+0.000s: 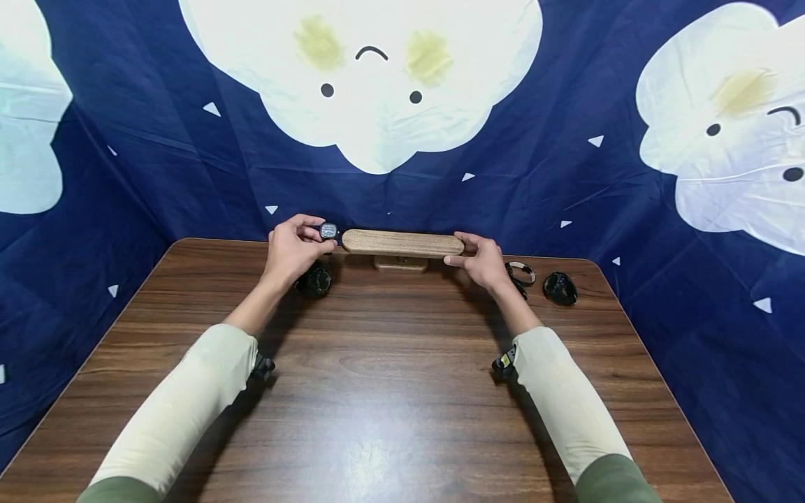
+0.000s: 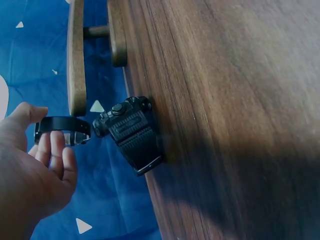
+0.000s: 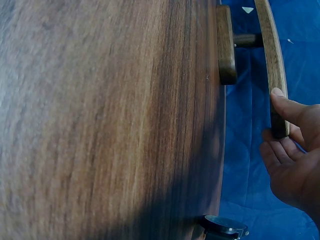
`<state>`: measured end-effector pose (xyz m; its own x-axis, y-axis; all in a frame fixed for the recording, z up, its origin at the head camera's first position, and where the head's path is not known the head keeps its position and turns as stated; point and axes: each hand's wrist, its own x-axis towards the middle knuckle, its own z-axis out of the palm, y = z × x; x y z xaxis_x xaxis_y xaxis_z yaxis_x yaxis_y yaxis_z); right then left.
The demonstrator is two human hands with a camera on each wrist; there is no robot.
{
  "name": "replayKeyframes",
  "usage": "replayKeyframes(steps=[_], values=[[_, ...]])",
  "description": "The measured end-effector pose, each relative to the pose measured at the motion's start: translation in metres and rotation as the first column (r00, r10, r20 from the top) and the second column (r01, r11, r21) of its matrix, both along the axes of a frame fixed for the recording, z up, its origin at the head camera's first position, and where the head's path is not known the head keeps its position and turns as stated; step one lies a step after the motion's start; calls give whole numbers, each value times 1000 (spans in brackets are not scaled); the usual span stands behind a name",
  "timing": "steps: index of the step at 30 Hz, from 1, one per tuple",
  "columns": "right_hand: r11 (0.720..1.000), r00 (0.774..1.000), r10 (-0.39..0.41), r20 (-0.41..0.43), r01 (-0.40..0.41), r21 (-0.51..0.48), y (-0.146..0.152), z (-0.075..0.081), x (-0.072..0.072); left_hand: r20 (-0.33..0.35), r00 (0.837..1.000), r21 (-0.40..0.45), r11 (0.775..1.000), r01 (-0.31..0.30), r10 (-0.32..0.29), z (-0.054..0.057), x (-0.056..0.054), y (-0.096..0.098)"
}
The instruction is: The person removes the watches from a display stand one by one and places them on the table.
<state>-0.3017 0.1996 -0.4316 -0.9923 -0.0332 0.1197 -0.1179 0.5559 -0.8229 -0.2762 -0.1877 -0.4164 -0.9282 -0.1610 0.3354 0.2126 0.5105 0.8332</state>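
Note:
My left hand (image 1: 295, 244) holds a watch (image 1: 328, 231) with a dark, squarish face, right beside the left end of a wooden bar stand (image 1: 402, 242). Its black strap forms a loop in the left wrist view, with fingertips inside the loop. At the bar's right end, my right hand (image 1: 481, 262) pinches the wood between thumb and fingers. A short post joins the bar to a small wooden base (image 3: 226, 45) on the table. Below my left hand lies a chunky black watch (image 2: 132, 132) with a wide strap.
Right of the stand are a watch with a light-coloured loop (image 1: 522, 272) and another black watch (image 1: 560, 288). The wood-grain table (image 1: 377, 377) has its back edge close behind the stand. Blue cloth (image 1: 402, 199) with white clouds hangs behind and at both sides.

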Motion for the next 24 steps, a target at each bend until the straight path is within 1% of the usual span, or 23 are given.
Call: replayKeyframes(steps=[12, 20, 24], values=[[1000, 1000, 5, -4, -5, -1, -1, 0, 1, -17, 999, 36, 999, -27, 27, -1, 4, -12], [1000, 1000, 1, 0, -1, 0, -1, 1, 0, -27, 999, 36, 999, -19, 20, -6, 5, -23], [1000, 1000, -4, 4, 4, 2, -1, 1, 1, -21, 1000, 37, 999, -21, 22, -8, 6, -29]])
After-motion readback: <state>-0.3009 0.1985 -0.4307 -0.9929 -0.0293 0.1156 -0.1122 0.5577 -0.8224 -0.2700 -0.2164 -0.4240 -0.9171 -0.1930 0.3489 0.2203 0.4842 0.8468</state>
